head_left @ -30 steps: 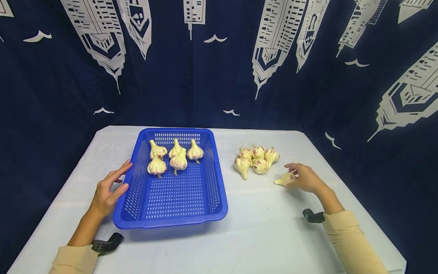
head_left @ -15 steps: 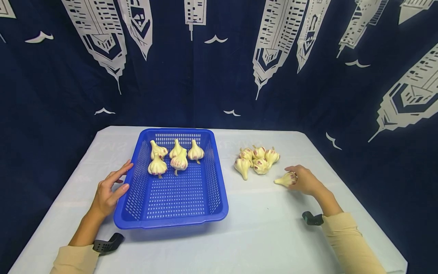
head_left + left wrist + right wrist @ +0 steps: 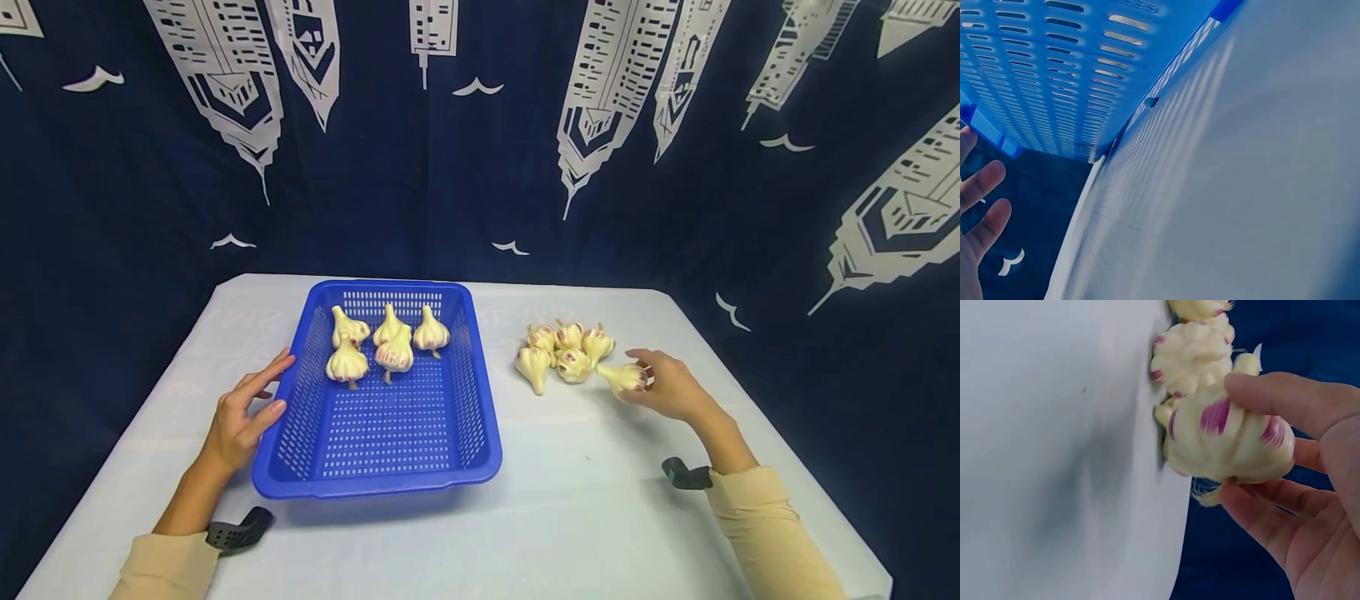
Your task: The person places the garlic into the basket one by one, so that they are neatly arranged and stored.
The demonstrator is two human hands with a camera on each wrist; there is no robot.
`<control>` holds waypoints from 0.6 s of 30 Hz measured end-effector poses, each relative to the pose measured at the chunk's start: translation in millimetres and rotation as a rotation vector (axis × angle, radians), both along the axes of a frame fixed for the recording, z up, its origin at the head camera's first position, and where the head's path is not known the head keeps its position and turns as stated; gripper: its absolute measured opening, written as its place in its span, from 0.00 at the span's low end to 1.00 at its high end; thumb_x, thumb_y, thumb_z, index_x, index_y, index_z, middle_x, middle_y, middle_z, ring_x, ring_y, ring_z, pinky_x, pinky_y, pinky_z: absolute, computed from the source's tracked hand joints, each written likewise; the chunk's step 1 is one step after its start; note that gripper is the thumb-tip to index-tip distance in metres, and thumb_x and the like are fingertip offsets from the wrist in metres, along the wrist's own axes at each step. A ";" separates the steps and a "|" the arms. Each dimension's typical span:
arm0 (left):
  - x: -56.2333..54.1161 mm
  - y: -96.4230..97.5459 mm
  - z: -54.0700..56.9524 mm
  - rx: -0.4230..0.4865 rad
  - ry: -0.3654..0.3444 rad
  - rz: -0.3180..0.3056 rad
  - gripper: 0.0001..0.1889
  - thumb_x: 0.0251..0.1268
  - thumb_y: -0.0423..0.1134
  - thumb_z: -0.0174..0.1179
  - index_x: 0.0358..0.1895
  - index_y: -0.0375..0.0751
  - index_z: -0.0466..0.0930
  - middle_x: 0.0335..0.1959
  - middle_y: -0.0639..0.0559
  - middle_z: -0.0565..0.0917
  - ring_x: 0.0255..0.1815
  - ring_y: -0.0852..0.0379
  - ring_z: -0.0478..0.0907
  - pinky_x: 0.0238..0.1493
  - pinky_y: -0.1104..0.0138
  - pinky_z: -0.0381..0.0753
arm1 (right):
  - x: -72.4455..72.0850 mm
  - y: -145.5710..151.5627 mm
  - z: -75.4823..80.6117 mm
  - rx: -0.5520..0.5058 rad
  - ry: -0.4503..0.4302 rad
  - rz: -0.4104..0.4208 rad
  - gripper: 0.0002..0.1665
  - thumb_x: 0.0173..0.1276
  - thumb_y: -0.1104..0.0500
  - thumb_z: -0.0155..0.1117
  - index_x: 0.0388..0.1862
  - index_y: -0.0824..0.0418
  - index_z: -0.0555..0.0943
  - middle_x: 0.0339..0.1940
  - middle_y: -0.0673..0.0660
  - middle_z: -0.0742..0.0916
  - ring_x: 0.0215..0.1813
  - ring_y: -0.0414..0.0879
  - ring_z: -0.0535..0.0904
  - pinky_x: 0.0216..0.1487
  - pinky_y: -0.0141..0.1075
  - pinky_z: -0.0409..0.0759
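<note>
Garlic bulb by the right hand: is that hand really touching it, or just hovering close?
Touching. The right wrist view shows it plainly: the right hand pinches the garlic bulb, its thumb and a fingertip pressed against it.

Smooth sheen under my fingertips (image 3: 1247,390), matt cloth beyond
The garlic bulb (image 3: 1225,440) looks smooth, softly shiny; the basket (image 3: 378,488) is glossy plastic; the backdrop (image 3: 457,183) and my right sleeve (image 3: 772,529), matt cloth.

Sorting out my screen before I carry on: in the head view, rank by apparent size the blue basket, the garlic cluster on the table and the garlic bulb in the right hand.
1. Blue perforated basket
2. Garlic cluster
3. Garlic bulb in the right hand
</note>
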State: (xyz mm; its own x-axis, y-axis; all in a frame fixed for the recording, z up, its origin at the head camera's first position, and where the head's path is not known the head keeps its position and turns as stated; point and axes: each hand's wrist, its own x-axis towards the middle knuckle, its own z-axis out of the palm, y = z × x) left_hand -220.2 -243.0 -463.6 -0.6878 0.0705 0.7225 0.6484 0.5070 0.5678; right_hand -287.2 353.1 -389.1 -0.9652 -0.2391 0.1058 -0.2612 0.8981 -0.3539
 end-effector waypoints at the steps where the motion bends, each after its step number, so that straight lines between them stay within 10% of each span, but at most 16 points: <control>1: 0.0 0.2 0.3 0.000 0.000 0.001 0.31 0.52 0.31 0.53 0.65 0.35 0.75 0.67 0.39 0.73 0.55 0.72 0.71 0.44 0.70 0.67 | 1.0 -2.0 1.7 -0.010 0.007 0.002 0.42 0.54 0.58 0.77 0.64 0.74 0.71 0.47 0.70 0.82 0.45 0.61 0.80 0.43 0.50 0.82; 18: -0.3 -0.3 0.6 -0.007 0.014 0.001 0.30 0.53 0.31 0.54 0.64 0.33 0.75 0.67 0.39 0.74 0.54 0.71 0.71 0.44 0.72 0.67 | 4.7 -29.5 13.7 -0.097 0.168 0.128 0.34 0.56 0.58 0.77 0.59 0.71 0.78 0.47 0.67 0.83 0.44 0.58 0.82 0.43 0.45 0.84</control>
State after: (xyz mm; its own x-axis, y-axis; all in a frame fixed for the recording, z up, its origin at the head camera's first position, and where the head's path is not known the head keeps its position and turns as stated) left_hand -220.5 -243.3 -463.0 -0.6776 0.0745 0.7316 0.6556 0.5118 0.5551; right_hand -282.5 323.6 -375.4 -0.8945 -0.3396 0.2907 -0.4335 0.8176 -0.3789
